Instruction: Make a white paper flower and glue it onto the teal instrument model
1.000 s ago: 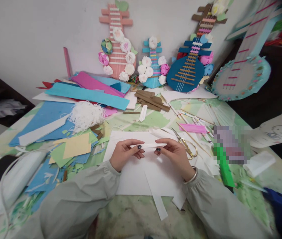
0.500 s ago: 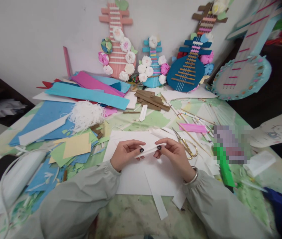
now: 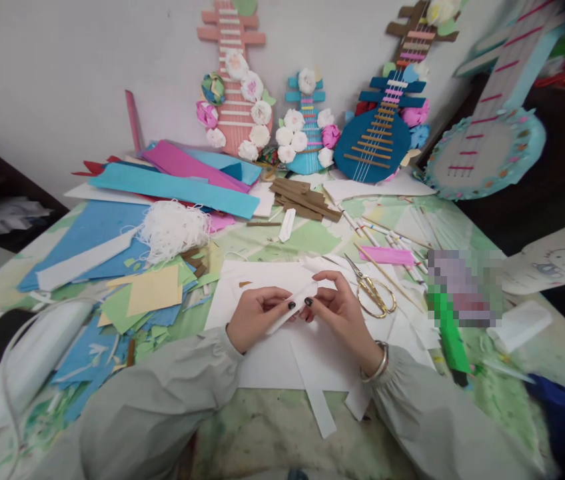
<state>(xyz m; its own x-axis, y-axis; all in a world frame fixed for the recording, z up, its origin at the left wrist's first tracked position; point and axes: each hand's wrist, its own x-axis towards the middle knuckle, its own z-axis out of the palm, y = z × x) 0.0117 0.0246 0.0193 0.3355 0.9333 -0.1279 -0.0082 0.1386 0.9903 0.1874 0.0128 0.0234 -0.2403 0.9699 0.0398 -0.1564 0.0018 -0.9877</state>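
A small folded white paper strip (image 3: 282, 316) is held at a slant between my two hands, over white sheets (image 3: 252, 367). My left hand (image 3: 258, 316) is closed, its thumb pressing on the strip's lower part. My right hand (image 3: 335, 308) pinches the strip near its middle with thumb and fingertips, the index finger raised along its upper end. Gold-handled scissors (image 3: 375, 293) lie just right of my right hand. A cut white paper strip (image 3: 320, 408) sticks out over the near edge of the sheets.
White string (image 3: 175, 230) is heaped at the left, beside yellow, green and blue paper scraps (image 3: 155, 290). Brown paper strips (image 3: 305, 200) lie farther back. Several decorated paper lutes (image 3: 373, 145) lean against the wall. A green object (image 3: 450, 337) and pens lie at the right.
The white strip has turned to a steeper slant. My hands have come closer together, and my right index finger has lifted toward the strip's upper end.
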